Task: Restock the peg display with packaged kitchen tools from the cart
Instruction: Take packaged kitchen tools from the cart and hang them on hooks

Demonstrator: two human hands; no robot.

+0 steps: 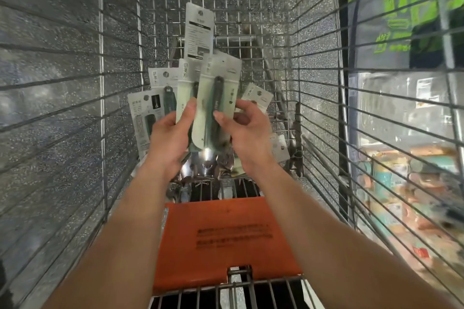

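- The left hand [170,133] is gripping the second pack [184,88]. Its thumb is pressing on the card face and its fingers are curling behind.
- The right hand [247,130] is pinching the front pack [216,98], with the thumb on the dark tool handle under the clear cover and the fingers wrapping round the right edge.
- The front pack is overlapping the second pack. Both are standing upright between the two hands, inside the cart [313,83] and above its bottom.
- Other packs [140,118] are fanning out to the left behind the left hand, and a tall pack [199,32] is rising behind the pair. Whether a hand is holding these or they are leaning in the cart cannot be told.
- An orange flap [226,233] is lying at the near end of the cart, between the forearms.
- Shelf goods [401,183] are showing through the right wire wall — blurred.
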